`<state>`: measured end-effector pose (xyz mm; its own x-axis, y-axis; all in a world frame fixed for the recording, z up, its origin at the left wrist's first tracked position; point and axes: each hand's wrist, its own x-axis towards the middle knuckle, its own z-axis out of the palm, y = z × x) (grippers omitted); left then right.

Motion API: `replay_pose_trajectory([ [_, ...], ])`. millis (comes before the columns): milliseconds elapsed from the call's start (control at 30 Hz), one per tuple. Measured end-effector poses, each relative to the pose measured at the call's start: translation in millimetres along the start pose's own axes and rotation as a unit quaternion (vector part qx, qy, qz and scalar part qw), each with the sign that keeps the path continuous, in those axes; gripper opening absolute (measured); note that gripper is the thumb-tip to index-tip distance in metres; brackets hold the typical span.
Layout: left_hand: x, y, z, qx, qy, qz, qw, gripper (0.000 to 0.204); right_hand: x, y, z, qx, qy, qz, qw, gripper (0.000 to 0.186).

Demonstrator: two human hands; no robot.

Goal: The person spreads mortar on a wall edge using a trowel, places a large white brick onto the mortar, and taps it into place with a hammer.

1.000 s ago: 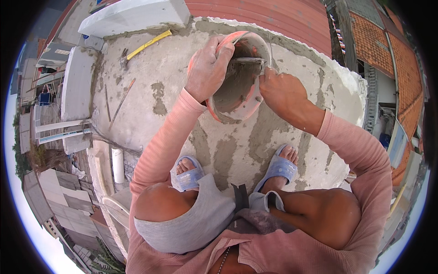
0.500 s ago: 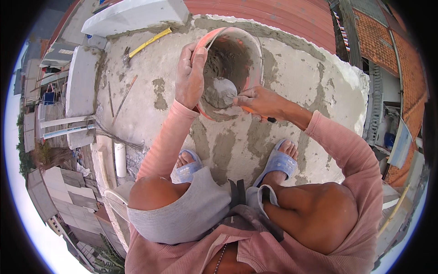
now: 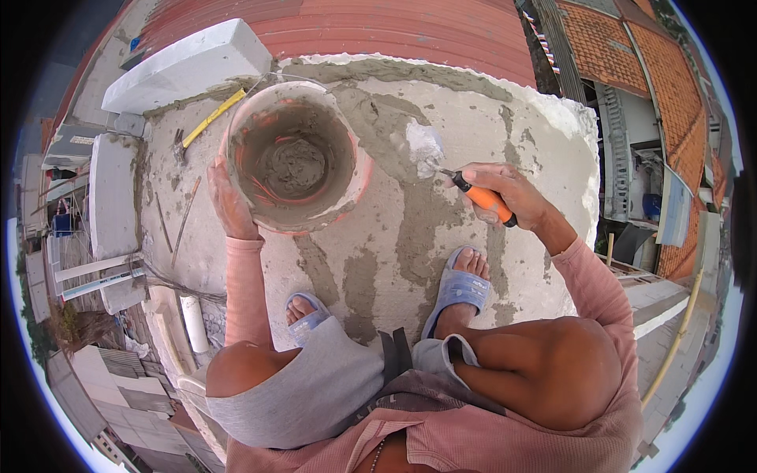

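Orange-red on its outside, the mortar bucket (image 3: 351, 189) stands on the rough slab, its mouth tipped partly toward me. A mound of wet grey mortar (image 3: 293, 164) lies at its bottom. My left hand (image 3: 229, 197) is closed on the bucket's left side, near the rim. To the right of the bucket, my right hand (image 3: 509, 193) is wrapped round the orange and black handle of a trowel (image 3: 426, 150). The pale blade is over the mortar-smeared slab, outside the bucket; whether it touches the slab I cannot tell.
A hammer with a yellow handle (image 3: 209, 122) lies behind the bucket on the left. White blocks (image 3: 189, 67) edge the far left. Two thin rods (image 3: 185, 213) rest on the slab (image 3: 378, 217). Beyond its broken right edge are lower roofs (image 3: 599, 47).
The trowel has come out of the bucket and moved right to the slab. The bucket now appears further left and turned more upright, and my left hand has shifted down its left side.
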<state>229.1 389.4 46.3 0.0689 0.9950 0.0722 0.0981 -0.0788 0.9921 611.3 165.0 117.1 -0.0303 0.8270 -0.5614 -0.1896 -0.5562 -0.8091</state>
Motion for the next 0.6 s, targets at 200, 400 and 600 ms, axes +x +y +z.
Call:
replay_pose_trajectory([
  [200,-2,-62,-31,0.072,0.059,-0.001,0.996,0.049,-18,-3,-167,-0.611,0.282,-0.254,0.694,0.043],
  [400,3,-60,-45,0.078,0.085,-0.035,0.993,0.053,10,1,-180,-0.710,0.362,0.015,0.603,0.039],
  [600,10,-79,-54,0.093,0.039,0.007,0.995,0.047,-32,36,-222,-0.674,0.422,0.008,0.606,0.040],
])
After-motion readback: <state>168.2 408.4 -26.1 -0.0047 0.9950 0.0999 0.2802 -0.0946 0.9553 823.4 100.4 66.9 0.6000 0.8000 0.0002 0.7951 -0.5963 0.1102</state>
